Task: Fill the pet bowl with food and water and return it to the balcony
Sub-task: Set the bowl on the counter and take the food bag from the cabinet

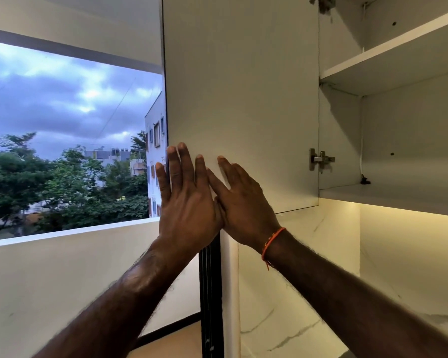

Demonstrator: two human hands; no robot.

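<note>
I'm seeing both hands flat on the open cabinet door (241,99), left hand (185,195) at its edge, right hand (239,202) just beside, thumbs crossing, shelves (398,55) showing bare.

White wall cabinet (373,99) at 2 o'clock, door (241,99) swung open, centre frame. Inside: white shelf (398,58), two metal hinges, lower hinge (321,159) at 3 o'clock. Warm strip light glows under cabinet. Marble-look white wall (308,267) with grey veins at 5 o'clock. Wide opening (70,140) at 9 o'clock: overcast blue-grey sky, green trees, pale buildings. White parapet wall (62,280) at 8 o'clock. Dark vertical frame (210,293) at 6 o'clock. Tan floor (173,342) beside it, with dark skirting.
</note>
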